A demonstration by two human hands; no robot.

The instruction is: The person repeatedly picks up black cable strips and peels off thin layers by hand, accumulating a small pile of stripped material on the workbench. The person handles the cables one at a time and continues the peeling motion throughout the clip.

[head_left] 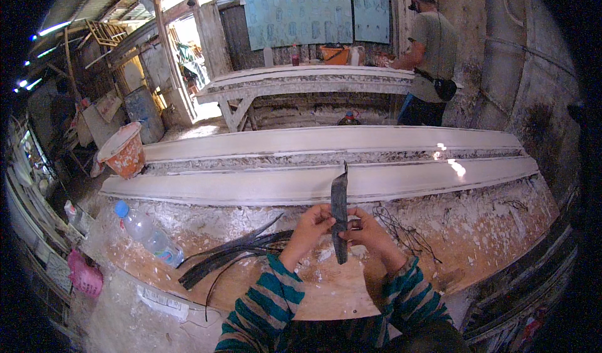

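Upright in front of me is a dark grey, flat strip (339, 193), perhaps rubber, with a thin, pointed, bent top end. My left hand (311, 229) pinches its left edge near the middle. From the other side, my right hand (370, 232) grips the same strip between thumb and fingers. Several more dark strips (216, 268) lie in a loose bundle on the table to the left of my left hand. Thin dark strands (411, 234) are tangled on the table to the right of my right hand.
Two long white moulded pieces (269, 188) run across the plaster-spattered wooden table (320, 296). An orange bucket (125, 155) and a clear bottle (149, 235) stand or lie at left. Beyond, a person (433, 46) works at a white bench (301, 80). A pink bag (84, 274) sits lower left.
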